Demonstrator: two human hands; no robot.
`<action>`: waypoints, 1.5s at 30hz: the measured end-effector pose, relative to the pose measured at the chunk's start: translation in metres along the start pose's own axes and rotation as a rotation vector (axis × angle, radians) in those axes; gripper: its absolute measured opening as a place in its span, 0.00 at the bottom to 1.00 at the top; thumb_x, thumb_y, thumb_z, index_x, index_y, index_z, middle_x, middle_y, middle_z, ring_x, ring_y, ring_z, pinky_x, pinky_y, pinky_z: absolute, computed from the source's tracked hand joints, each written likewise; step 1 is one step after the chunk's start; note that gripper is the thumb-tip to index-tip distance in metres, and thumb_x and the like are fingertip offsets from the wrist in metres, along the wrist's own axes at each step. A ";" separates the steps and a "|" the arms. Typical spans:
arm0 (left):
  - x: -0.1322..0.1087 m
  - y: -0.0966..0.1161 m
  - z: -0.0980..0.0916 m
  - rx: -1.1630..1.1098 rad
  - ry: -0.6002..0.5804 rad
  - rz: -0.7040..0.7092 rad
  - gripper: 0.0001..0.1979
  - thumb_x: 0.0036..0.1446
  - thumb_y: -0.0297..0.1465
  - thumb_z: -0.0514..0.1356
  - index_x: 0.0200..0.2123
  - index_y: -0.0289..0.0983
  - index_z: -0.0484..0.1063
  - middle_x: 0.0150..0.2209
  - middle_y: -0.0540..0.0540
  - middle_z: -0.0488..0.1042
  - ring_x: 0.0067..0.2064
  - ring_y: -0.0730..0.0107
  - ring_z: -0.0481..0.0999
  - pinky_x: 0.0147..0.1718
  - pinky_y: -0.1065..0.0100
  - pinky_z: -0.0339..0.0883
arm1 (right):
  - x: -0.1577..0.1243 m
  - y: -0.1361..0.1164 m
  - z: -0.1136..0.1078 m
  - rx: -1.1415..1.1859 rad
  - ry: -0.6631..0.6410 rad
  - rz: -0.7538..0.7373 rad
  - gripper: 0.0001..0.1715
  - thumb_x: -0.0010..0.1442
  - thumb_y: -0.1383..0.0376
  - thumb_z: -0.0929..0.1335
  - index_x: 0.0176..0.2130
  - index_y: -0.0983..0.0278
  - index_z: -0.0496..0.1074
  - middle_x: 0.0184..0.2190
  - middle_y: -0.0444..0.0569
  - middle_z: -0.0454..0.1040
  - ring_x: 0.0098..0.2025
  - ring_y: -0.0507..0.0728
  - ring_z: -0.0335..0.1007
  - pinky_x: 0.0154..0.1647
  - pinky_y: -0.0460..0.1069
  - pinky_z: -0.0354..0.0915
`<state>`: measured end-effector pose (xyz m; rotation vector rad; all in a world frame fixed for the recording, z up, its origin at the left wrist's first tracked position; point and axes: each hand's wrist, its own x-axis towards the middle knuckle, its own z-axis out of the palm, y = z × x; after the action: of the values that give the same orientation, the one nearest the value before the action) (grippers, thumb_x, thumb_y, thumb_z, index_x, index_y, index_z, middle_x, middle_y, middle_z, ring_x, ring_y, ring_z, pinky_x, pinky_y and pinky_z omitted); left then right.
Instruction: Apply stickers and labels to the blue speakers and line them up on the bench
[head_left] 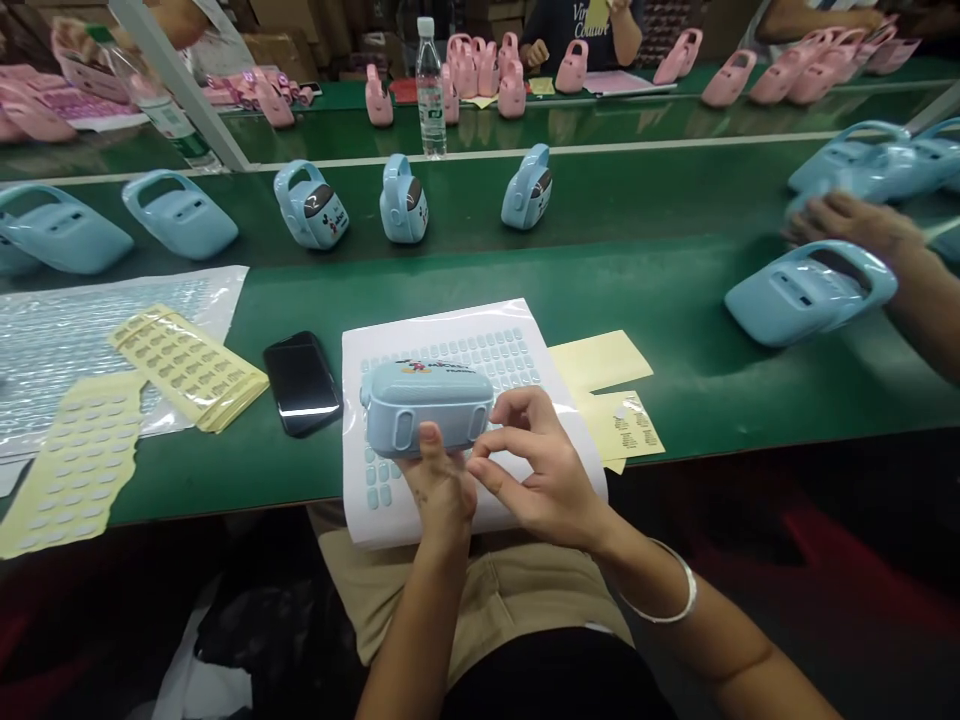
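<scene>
My left hand (439,490) grips a light blue plastic device (431,400) from below, thumb pressed on its near face. The device is tipped so that its underside faces me, showing two oval pads near its ends; a cartoon print is on the face turned upward. Close to its right end is my right hand (536,465), thumb and index fingertip pinched together. Anything between those fingertips is too small to make out. Beneath both hands lies a white sheet (480,515) bearing rows of small pale blue oval stickers, its near edge curling over the table edge.
A black phone (302,384) and yellow sticker sheets (191,365) lie to the left. Yellow paper (604,360) sits right of the white sheet. Several similar blue devices (311,205) line the green bench (645,280). A co-worker's hand (855,225) reaches in at right. Behind stands a water bottle (431,95).
</scene>
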<state>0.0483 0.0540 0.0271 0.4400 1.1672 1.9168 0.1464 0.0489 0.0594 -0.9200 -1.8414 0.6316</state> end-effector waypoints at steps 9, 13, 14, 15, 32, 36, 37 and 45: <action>0.000 0.005 0.001 -0.182 -0.153 0.000 0.43 0.39 0.62 0.59 0.56 0.45 0.66 0.55 0.42 0.71 0.59 0.51 0.67 0.50 0.62 0.68 | 0.033 -0.003 -0.015 -0.070 -0.226 -0.029 0.05 0.59 0.67 0.67 0.30 0.63 0.70 0.44 0.51 0.63 0.52 0.59 0.62 0.52 0.58 0.63; -0.002 0.005 -0.001 -0.159 -0.113 -0.070 0.45 0.36 0.62 0.61 0.56 0.45 0.65 0.56 0.41 0.70 0.58 0.52 0.67 0.48 0.64 0.69 | 0.037 -0.003 -0.014 -0.089 -0.268 0.002 0.05 0.59 0.68 0.67 0.30 0.63 0.70 0.44 0.52 0.64 0.51 0.59 0.64 0.53 0.60 0.62; -0.002 0.004 -0.002 -0.152 -0.099 -0.087 0.46 0.35 0.61 0.62 0.56 0.45 0.65 0.56 0.41 0.69 0.58 0.52 0.67 0.48 0.64 0.69 | 0.037 -0.003 -0.013 -0.092 -0.265 0.007 0.05 0.58 0.68 0.67 0.30 0.63 0.70 0.43 0.52 0.64 0.51 0.59 0.64 0.53 0.60 0.63; -0.002 0.004 -0.003 -0.145 -0.090 -0.099 0.46 0.34 0.60 0.63 0.56 0.45 0.65 0.57 0.41 0.69 0.58 0.53 0.67 0.48 0.64 0.69 | 0.037 -0.003 -0.012 -0.094 -0.257 0.009 0.05 0.58 0.68 0.67 0.29 0.64 0.70 0.43 0.52 0.64 0.51 0.59 0.65 0.52 0.59 0.64; -0.001 0.002 -0.004 -0.124 0.023 -0.204 0.48 0.29 0.45 0.74 0.56 0.46 0.62 0.53 0.42 0.72 0.50 0.60 0.75 0.39 0.69 0.72 | 0.031 0.012 0.002 -0.062 0.105 -0.037 0.04 0.59 0.68 0.66 0.38 0.62 0.66 0.38 0.50 0.69 0.42 0.56 0.69 0.41 0.53 0.69; 0.000 0.005 -0.007 -0.164 -0.011 -0.305 0.44 0.30 0.49 0.72 0.53 0.44 0.67 0.52 0.42 0.74 0.48 0.58 0.76 0.35 0.70 0.73 | 0.046 0.032 -0.005 0.186 0.001 0.210 0.06 0.60 0.63 0.64 0.39 0.61 0.68 0.41 0.49 0.71 0.44 0.55 0.68 0.43 0.52 0.66; 0.001 0.006 -0.007 -0.166 -0.039 -0.320 0.44 0.30 0.49 0.72 0.53 0.44 0.67 0.51 0.42 0.74 0.47 0.58 0.77 0.35 0.69 0.73 | 0.051 0.038 -0.006 0.225 -0.052 0.314 0.08 0.59 0.62 0.65 0.40 0.61 0.68 0.43 0.49 0.72 0.45 0.55 0.67 0.44 0.52 0.65; 0.015 0.015 -0.018 -0.171 -0.161 -0.457 0.50 0.28 0.42 0.75 0.58 0.46 0.63 0.49 0.43 0.76 0.47 0.53 0.76 0.41 0.59 0.74 | 0.077 0.073 0.002 0.492 -0.305 0.863 0.09 0.56 0.62 0.67 0.38 0.62 0.70 0.40 0.46 0.72 0.36 0.51 0.65 0.27 0.43 0.57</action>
<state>0.0205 0.0525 0.0289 0.2063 0.8980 1.5361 0.1477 0.1539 0.0441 -1.3046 -1.3564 1.7435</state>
